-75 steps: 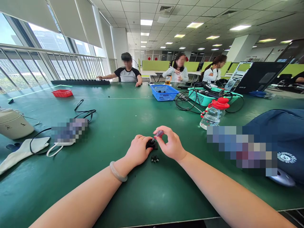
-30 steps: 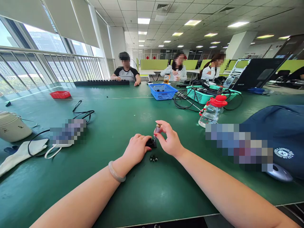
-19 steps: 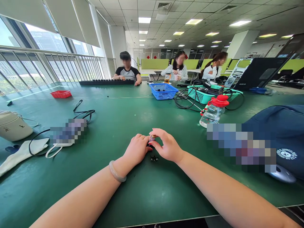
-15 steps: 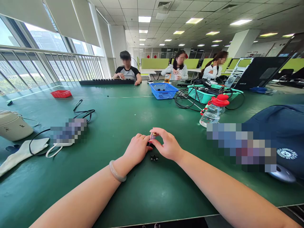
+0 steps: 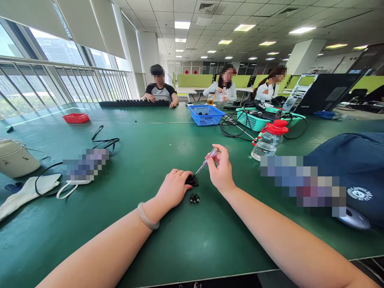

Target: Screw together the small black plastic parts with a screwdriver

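Observation:
Fingers and thumb of my left hand (image 5: 175, 185) pin a small flat black part (image 5: 192, 181) against the table; much of it is hidden under them. My right hand (image 5: 221, 171) holds a small screwdriver (image 5: 207, 160) by its pale purple handle. Its shaft slants down to the left, and the tip meets or nearly meets the black part near my left fingertips. Just in front of that part, a second small black piece (image 5: 194, 198) with pale metallic bits lies loose on the green tabletop (image 5: 180, 240).
A clear bottle with a red lid (image 5: 267, 142) stands to the right, near a dark blue bag (image 5: 345, 152). Farther back are a blue basket (image 5: 206, 116), a teal basket (image 5: 255, 122) with cables, and a red tray (image 5: 76, 118). Several people sit beyond.
My right hand has moved to the right, tilting the screwdriver from nearly end-on to a clear slant. More of the black part now shows. My left hand stays in place.

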The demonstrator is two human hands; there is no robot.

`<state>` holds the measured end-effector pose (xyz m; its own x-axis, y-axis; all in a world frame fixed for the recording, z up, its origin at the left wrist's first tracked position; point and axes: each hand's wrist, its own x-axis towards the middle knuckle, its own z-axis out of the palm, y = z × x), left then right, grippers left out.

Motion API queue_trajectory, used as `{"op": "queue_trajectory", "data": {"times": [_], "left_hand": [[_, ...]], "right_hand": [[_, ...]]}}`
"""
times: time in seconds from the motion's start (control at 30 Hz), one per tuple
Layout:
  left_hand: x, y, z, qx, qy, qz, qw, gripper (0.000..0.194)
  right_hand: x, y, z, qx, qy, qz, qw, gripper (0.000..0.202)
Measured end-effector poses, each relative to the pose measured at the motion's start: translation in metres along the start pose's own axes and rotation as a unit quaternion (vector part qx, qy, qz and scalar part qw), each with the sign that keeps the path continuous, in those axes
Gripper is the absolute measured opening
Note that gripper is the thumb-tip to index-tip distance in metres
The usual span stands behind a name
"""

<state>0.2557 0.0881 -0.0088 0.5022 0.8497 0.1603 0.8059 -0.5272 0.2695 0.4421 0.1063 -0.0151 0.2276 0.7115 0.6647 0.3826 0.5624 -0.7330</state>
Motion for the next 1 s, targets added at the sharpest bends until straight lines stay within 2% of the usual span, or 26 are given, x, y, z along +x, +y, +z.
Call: {"op": "queue_trajectory", "data": {"times": [0.2, 0.27, 0.33, 0.47, 0.6, 0.67, 0.77, 0.87, 0.93, 1.0], "left_hand": [[-0.001, 0.002, -0.002, 0.003, -0.007, -0.001, 1.0, 0.04], [-0.001, 0.003, -0.003, 0.003, -0.008, -0.002, 1.0, 0.04], [-0.001, 0.003, -0.003, 0.003, -0.007, -0.003, 1.0, 0.04], [-0.001, 0.002, -0.003, 0.004, -0.005, 0.002, 1.0, 0.039], [-0.002, 0.002, -0.002, 0.005, 0.001, 0.01, 1.0, 0.039], [-0.002, 0.001, -0.001, 0.007, 0.007, 0.013, 1.0, 0.039], [-0.002, 0.0, 0.002, -0.001, 0.022, 0.015, 1.0, 0.041], [-0.002, -0.001, 0.004, -0.021, 0.045, 0.019, 0.999, 0.044], [-0.001, 0.0, 0.004, -0.033, 0.063, 0.024, 0.997, 0.043], [-0.001, 0.0, 0.003, -0.039, 0.085, 0.028, 0.995, 0.042]], "right_hand": [[-0.003, 0.0, 0.002, -0.014, -0.091, 0.006, 0.996, 0.033], [-0.002, -0.001, 0.001, -0.02, -0.096, -0.001, 0.995, 0.033], [-0.002, -0.004, 0.0, -0.027, -0.071, -0.017, 0.997, 0.033], [-0.005, -0.014, -0.003, -0.009, -0.028, -0.095, 0.995, 0.035], [-0.01, -0.021, -0.003, -0.041, -0.102, -0.202, 0.973, 0.037], [-0.01, -0.022, -0.002, -0.057, -0.146, -0.229, 0.961, 0.039], [-0.009, -0.021, -0.001, -0.061, -0.18, -0.211, 0.959, 0.04], [-0.008, -0.019, -0.001, -0.059, -0.189, -0.183, 0.963, 0.039], [-0.008, -0.019, -0.001, -0.051, -0.183, -0.179, 0.965, 0.038], [-0.007, -0.019, -0.002, -0.022, -0.151, -0.186, 0.971, 0.037]]}}
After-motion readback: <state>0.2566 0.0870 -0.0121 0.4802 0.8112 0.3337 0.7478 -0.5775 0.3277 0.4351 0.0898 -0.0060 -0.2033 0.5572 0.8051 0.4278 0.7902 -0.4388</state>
